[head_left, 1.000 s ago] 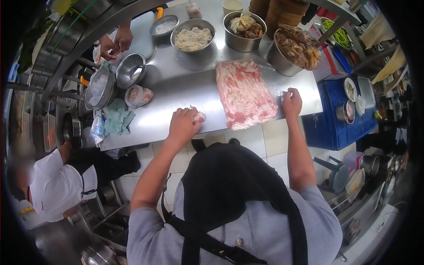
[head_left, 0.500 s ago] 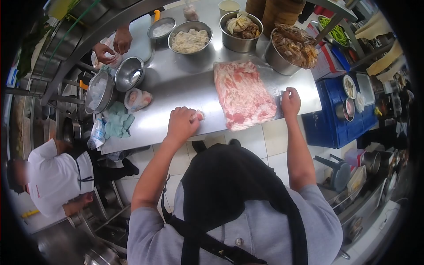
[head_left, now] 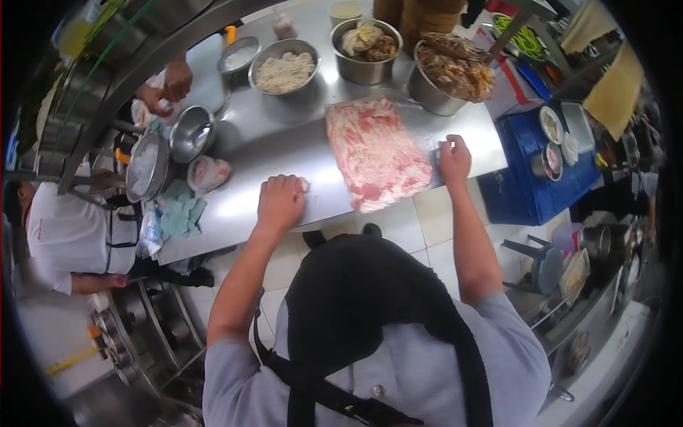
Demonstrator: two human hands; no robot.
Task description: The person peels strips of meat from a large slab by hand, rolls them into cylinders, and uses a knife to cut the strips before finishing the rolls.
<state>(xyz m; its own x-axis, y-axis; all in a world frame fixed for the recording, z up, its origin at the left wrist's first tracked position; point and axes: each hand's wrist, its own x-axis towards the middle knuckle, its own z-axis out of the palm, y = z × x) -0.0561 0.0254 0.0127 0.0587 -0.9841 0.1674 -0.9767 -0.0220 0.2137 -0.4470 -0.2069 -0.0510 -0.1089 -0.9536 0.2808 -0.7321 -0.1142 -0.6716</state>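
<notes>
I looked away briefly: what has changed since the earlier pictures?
The co-worker in white has moved up the picture. The view shifted, so the table sits slightly further left in it. The small meat piece shows less beside the left hand. The meat slab and right hand kept their places; neither grip visibly changed.

Bright glare whitens the steel table (head_left: pixel 245 146); fisheye edges bend into black.

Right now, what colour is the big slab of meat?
The slab of meat is pink, marbled with white; it shows best in the head view.
</notes>
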